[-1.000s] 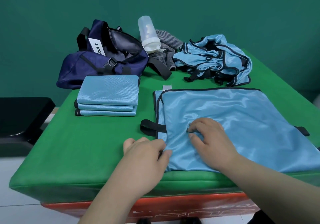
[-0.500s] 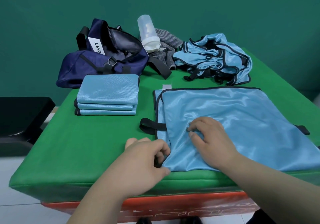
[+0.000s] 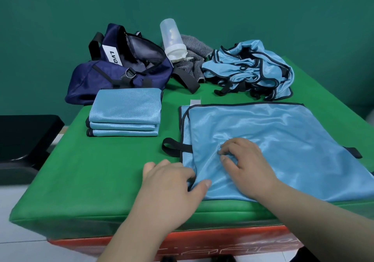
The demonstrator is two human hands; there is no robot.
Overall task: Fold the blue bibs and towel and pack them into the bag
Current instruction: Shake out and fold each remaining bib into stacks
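The step in hand looks like the folding of one more bib. A spread light-blue satin bib [image 3: 283, 140] edged in black piping lies flat on the green padded worktop [image 3: 91, 176], filling the lower right of the frame, with a black strap loop [image 3: 172, 147] poking out at its left edge.

The left hand [image 3: 172, 182] is at the bib's near left corner, thumb laid on top of the cloth and fingers curled at the edge, so it pinches that corner. The right hand [image 3: 244, 164] sits on the bib just beside it, fingers bent, fingertips gathering a small pucker of the slippery fabric.

A stack of three folded light-blue bibs [image 3: 125, 111] rests left of centre. Behind it, at upper left, the open navy fabric bag [image 3: 121, 75] has nothing blue showing in its mouth, so packing has probably not begun. A heap of crumpled light-blue bibs [image 3: 249, 69] waits at upper right, and a grey striped cloth [image 3: 194, 61], likely the towel, lies under a tilted translucent plastic bottle [image 3: 172, 39] between bag and heap.

I judge the task under halfway. The next move calls for lifting the pinched left side and carrying it across to the right edge, matching the piping, with the strap tucked in. The satin will likely slide, so the fold needs pressing flat.
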